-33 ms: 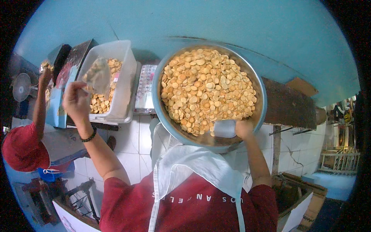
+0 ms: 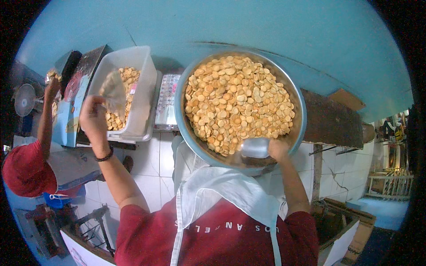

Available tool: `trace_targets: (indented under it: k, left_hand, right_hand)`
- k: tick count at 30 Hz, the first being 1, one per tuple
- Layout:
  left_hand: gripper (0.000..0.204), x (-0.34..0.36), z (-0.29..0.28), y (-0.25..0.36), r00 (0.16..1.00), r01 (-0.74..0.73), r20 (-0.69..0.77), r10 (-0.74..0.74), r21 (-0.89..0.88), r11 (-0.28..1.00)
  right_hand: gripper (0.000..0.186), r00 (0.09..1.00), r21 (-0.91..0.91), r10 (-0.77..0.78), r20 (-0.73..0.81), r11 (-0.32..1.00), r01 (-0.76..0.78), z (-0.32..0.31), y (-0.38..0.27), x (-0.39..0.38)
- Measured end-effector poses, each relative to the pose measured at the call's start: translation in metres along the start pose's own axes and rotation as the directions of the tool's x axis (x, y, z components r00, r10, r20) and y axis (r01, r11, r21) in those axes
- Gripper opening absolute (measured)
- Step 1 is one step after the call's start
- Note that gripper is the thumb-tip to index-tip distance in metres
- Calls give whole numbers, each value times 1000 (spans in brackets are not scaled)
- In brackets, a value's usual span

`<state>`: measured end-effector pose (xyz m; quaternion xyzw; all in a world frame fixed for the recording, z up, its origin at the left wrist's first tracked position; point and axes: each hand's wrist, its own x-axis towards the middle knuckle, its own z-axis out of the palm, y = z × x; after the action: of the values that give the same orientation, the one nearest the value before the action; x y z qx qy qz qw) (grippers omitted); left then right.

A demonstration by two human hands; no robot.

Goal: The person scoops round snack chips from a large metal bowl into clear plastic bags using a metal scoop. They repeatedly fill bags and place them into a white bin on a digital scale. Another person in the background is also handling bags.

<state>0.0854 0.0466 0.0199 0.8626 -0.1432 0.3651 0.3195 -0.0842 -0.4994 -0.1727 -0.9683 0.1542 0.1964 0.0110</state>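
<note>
Gripping a small metal scoop (image 2: pixel 255 147), the right hand (image 2: pixel 278 150) rested at the near rim of a wide round metal basin (image 2: pixel 298 133), its fingers closed around the scoop's end. The scoop lay inside the basin on a bare patch of metal, its mouth touching the edge of the heap of round golden crackers (image 2: pixel 239 99) that filled most of the bowl. The left hand (image 2: pixel 93 119) was raised well apart from it, off to the left, pinching a clear plastic bag (image 2: pixel 114 91) that hung open in front of a white plastic tub (image 2: pixel 141 88). The bag partly hid the crackers lying in the bottom of that tub, so how full the tub was could not be told. A dark bead bracelet (image 2: pixel 105 156) circled the left wrist.

Between the tub and the basin lay a flat silvery tray (image 2: pixel 166 104), half covered by both. Below the hands, a white apron (image 2: pixel 222 195) over a red shirt (image 2: pixel 230 239) blocked the view of whatever bore the basin. Behind everything ran a plain turquoise wall (image 2: pixel 266 26), and white tiles (image 2: pixel 151 164) showed under the tub. At the far left another person in a red cap (image 2: pixel 26 170) reached an arm (image 2: pixel 46 115) up beside a blue box (image 2: pixel 66 115); what that hand held was too small to tell. A dark wooden block (image 2: pixel 330 119) sat just right of the basin.
</note>
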Motion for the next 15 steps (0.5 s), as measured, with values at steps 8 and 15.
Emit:
trace_targets:
  k: [8,15]
  left_hand:
    - [12,-96,62,-58,848,268,261,-461,539,799]
    - [19,-139,135,-44,913,-197,402,72,279,940]
  right_hand:
    - [31,903,428,-72,423,895,-129,101,-63,48]
    - [21,957,889,-28,290,377,-259,109,-141,57]
